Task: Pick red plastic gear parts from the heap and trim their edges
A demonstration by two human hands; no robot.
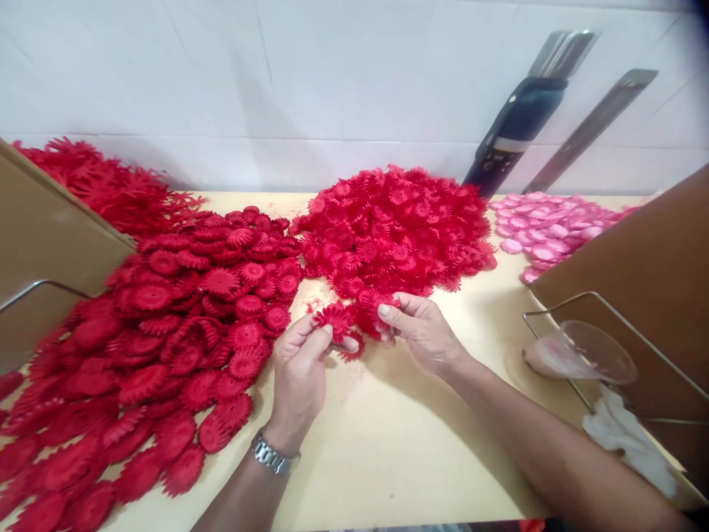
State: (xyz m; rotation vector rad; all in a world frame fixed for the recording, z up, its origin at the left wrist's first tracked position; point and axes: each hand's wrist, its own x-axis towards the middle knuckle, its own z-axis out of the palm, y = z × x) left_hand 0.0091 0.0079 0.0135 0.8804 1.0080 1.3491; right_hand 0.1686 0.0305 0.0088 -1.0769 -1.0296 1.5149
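Note:
My left hand (304,355) pinches a red fabric flower piece (334,318) with a fringed edge between thumb and fingers. Close beside it, my right hand (418,329) grips another red flower piece (372,310), its petals bunched against the first. One more red piece (352,347) shows just below the fingers; whether it is held or lying on the table I cannot tell. Behind both hands rises a heap of loose red fringed flower pieces (399,229). To the left spreads a large pile of thicker, layered dark-red flower discs (152,295).
Star-shaped red cutouts (94,177) lie at the back left by a tan board (49,244). Pink discs (554,225) sit back right. A dark-handled tool (515,125) and metal strip (592,129) lean on the wall. A clear plastic cup (587,355) lies right, near a brown board (636,295).

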